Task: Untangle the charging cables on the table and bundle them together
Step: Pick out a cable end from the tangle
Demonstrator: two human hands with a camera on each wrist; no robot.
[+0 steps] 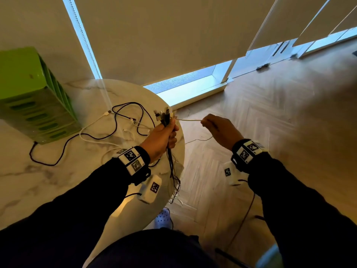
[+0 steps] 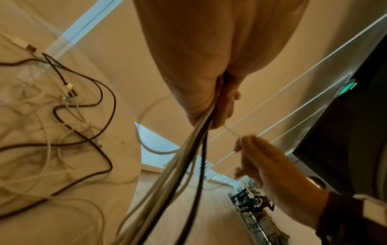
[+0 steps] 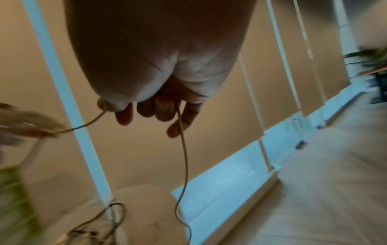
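Observation:
My left hand [image 1: 164, 135] grips a bunch of black and white charging cables [image 1: 165, 118] over the right edge of the round marble table [image 1: 48, 180]; their plugs stick up above the fist and their tails [image 2: 188, 162] hang down past the table edge. A thin white cable [image 1: 188, 119] runs from that bunch to my right hand [image 1: 216, 128], which pinches it out over the floor. In the right wrist view this white cable [image 3: 185, 157] drops from my fingers [image 3: 178, 116] in a loose curve. More black and white cables [image 1: 119, 122] lie tangled on the table.
A green slotted box [image 1: 32, 95] stands at the table's back left, with a black cord [image 1: 58, 151] trailing from it. Behind are roller blinds and a low window [image 1: 189, 86]. Wooden floor [image 1: 270, 113] lies to the right.

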